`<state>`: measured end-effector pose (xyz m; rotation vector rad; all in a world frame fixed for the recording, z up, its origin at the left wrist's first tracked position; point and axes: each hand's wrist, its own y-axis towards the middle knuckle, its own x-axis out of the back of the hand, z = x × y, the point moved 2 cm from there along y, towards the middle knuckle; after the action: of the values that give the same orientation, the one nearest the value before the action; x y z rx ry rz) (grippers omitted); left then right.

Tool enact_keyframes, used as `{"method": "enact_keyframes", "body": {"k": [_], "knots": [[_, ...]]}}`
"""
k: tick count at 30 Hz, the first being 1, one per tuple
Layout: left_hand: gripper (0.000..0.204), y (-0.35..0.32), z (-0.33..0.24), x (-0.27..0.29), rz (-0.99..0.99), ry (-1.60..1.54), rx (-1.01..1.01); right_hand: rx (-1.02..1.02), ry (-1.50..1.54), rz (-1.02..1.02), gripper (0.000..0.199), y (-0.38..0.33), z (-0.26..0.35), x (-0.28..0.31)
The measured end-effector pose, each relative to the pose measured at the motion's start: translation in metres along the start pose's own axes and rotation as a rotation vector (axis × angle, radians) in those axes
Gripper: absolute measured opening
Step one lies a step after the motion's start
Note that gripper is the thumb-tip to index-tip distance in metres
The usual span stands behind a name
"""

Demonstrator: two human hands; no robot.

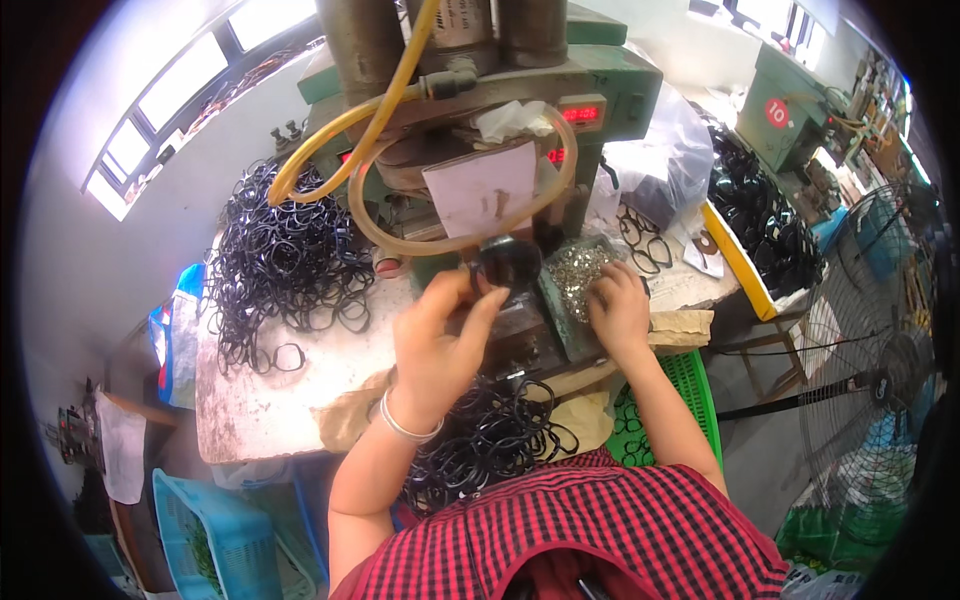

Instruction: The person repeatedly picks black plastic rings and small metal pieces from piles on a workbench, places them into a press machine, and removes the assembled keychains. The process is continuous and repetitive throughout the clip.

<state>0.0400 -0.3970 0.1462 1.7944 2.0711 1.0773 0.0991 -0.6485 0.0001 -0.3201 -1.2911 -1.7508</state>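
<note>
My left hand (445, 335), with a pale bracelet at its wrist, is raised to the dark round head (510, 263) of a green bench press (628, 85). Its thumb and forefinger are pinched together beside that head; a dark edge shows at the fingertips, too small to name. To the right, my right hand (622, 308) reaches into a heap of small shiny metal pieces (572, 280). Its fingers are bent and closed over the heap, and whatever they grip is hidden. Black oval loops (480, 440) lie piled between my forearms, against my red-and-black checked garment.
A big mound of black loops (290, 250) covers the table's left (250, 410). Yellow hose (400, 90) hangs before the press. A yellow-edged box (740, 260) of black parts, a green basket (690, 390) and a fan (880, 360) are at right; a blue crate (215, 530) stands lower left.
</note>
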Motion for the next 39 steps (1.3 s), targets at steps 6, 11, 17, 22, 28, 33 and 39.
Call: {"method": "enact_keyframes", "body": {"k": [6, 11, 17, 22, 28, 33, 39], "knots": [[0.013, 0.009, -0.001, -0.002, -0.019, 0.046, 0.024, -0.229, 0.074, 0.039, 0.007, 0.010, 0.010, 0.000], [0.014, 0.010, -0.002, -0.005, -0.015, 0.036, 0.052, 0.088, -0.126, 0.075, 0.017, 0.022, 0.033, -0.027], [0.037, -0.051, 0.023, 0.037, 0.142, 0.177, 0.229, 0.173, -0.093, 0.052, 0.018, 0.014, 0.020, -0.020], [0.058, -0.123, 0.063, 0.095, 0.778, 0.652, 0.161, -0.056, 0.063, 0.027, 0.012, -0.001, -0.015, -0.005], [0.053, -0.088, 0.050, 0.236, 1.257, 0.650, 0.840, -0.161, 0.246, 0.069, 0.012, -0.001, -0.011, -0.002], [0.040, -0.067, 0.148, 0.318, 0.159, 0.656, 1.193, -0.192, 0.346, 0.106, 0.012, 0.013, -0.002, -0.021], [0.062, -0.136, 0.342, 0.320, -0.488, 1.073, 1.085, -0.122, 0.269, -0.036, 0.012, -0.002, -0.007, -0.008]]}}
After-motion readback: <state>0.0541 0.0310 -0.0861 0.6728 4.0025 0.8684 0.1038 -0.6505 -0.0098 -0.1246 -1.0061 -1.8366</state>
